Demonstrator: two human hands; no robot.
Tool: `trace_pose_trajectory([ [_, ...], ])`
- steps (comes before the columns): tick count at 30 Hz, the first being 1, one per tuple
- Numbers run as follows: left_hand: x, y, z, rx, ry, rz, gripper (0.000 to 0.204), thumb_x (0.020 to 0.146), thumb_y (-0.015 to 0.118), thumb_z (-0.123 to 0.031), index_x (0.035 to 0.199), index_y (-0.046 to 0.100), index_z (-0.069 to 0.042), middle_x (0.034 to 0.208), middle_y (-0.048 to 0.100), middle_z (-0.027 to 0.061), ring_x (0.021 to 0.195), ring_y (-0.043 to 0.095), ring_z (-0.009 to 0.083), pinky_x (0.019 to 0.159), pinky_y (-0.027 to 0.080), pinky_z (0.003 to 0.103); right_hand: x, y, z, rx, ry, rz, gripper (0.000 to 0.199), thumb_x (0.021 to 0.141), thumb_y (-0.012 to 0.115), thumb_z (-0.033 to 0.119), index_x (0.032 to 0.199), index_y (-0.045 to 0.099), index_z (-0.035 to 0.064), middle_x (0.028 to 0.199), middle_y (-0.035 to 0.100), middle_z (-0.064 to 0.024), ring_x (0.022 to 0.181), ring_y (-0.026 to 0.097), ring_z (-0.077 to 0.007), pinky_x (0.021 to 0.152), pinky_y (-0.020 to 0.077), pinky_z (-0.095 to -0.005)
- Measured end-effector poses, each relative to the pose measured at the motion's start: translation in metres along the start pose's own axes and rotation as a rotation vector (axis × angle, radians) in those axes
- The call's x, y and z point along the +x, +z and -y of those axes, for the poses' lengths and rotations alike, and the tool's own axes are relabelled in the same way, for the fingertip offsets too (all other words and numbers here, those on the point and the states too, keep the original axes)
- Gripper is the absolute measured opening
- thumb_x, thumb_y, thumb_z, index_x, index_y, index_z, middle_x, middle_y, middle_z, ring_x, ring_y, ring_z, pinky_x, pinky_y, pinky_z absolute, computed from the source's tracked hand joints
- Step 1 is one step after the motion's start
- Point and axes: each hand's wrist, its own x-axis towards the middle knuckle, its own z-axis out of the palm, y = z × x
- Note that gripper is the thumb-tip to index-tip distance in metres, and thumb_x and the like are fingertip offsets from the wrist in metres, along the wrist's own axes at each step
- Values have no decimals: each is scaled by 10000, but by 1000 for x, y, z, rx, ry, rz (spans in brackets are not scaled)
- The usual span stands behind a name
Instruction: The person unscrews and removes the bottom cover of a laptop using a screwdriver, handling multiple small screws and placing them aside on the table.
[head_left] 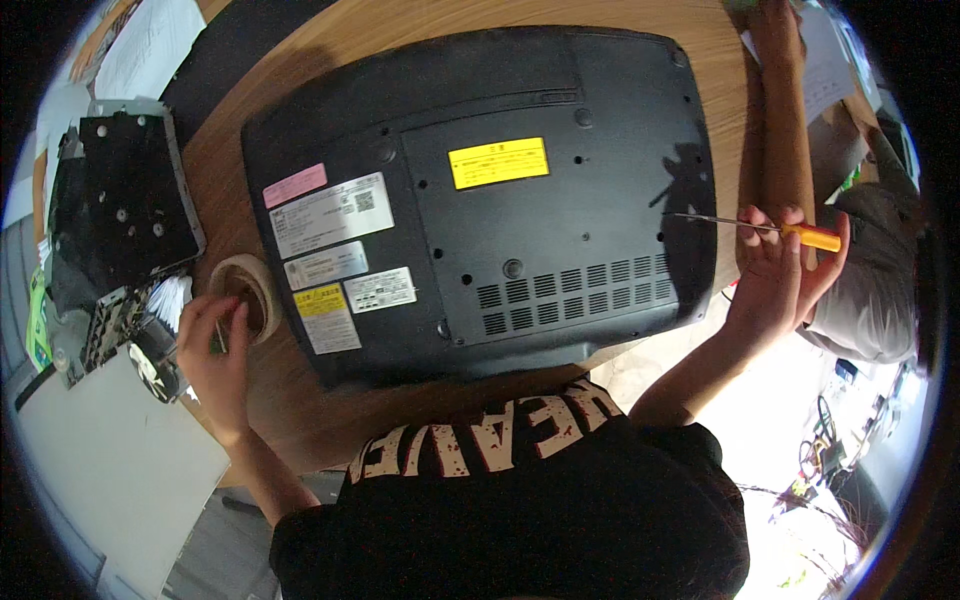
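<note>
A large black device (pixel 500 190) lies bottom-up on a round wooden table (pixel 720 70), with a yellow label, a pink label and several white stickers on its underside. My right hand (pixel 775 270) is at the device's right edge, closed around an orange-handled screwdriver (pixel 770 230) whose thin shaft points left over the casing. My left hand (pixel 215 345) is at the device's left side, fingers pinched on something small over a roll of tape (pixel 262 275) lying flat on the table.
A dismantled black chassis with circuit parts (pixel 120 200) sits at the far left, beside a white panel (pixel 110 470). Papers lie at the top left. Another person's arm (pixel 785 120) reaches down the table's right side. Cables lie on the floor at lower right.
</note>
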Motion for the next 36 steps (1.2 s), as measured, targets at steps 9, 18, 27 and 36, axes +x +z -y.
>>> trace_pose_trajectory([
  [9, 3, 0, -58, -122, 33, -137, 88, 775, 715, -58, 861, 706, -40, 896, 653, 86, 859, 630, 254, 777, 493, 355, 9, 6, -8, -65, 77, 90, 545, 992, 444, 72, 1460, 167, 113, 1082, 569, -232, 810, 686, -324, 698, 603, -415],
  [18, 0, 32, -79, -501, 185, 55, 142, 715, 745, -117, 855, 723, -121, 880, 648, 28, 818, 596, 205, 726, 438, 352, 31, 15, -7, -256, 122, 288, 516, 988, 480, 98, 1444, 240, 101, 1051, 585, -173, 702, 645, -234, 664, 557, -351],
  [27, 59, 32, -113, -620, 276, 227, 405, 966, 394, -72, 1362, 466, -29, 1310, 576, 157, 1190, 558, 249, 936, 438, 327, 29, 26, -9, -18, 183, 372, 459, 978, 478, 65, 1399, 298, 103, 1061, 561, -166, 870, 621, -242, 696, 591, -403],
  [36, 94, 41, -146, -385, 436, -29, 344, 896, 495, -2, 1238, 488, 36, 961, 608, 233, 916, 584, 395, 827, 468, 431, -38, 30, -2, 21, 177, 141, 519, 966, 512, 80, 1421, 266, 114, 988, 573, -178, 675, 664, -282, 630, 590, -405],
])
